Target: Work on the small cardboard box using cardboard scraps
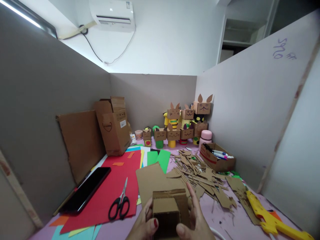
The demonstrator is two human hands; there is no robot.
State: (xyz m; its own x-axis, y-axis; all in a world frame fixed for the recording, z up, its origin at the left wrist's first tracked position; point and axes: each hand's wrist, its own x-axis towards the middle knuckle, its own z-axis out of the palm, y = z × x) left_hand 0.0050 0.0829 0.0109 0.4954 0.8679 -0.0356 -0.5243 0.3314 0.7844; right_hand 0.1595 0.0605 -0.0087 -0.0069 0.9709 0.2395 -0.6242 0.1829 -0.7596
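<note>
Low in the head view, a small open cardboard box [165, 206] is between my two hands, its dark hollow facing me. My left hand [146, 221] wraps its left side, the thumb with a red nail at the front edge. A folded cardboard piece [184, 200] stands upright right behind the box. Along the right side, my right hand [197, 220] grips both, its thumb near the box's lower right edge and its index finger pointing up. Whether box and piece are joined, I cannot tell. Beyond them lies a flat cardboard sheet [150, 180].
Black-handled scissors [120, 203] and a phone [86, 190] lie on red paper [125, 166] at left. Cardboard scraps [200, 173] are heaped at right, near a pen box [217, 160] and a yellow glue gun [272, 220]. Several cardboard animal figures [173, 133] stand at the back.
</note>
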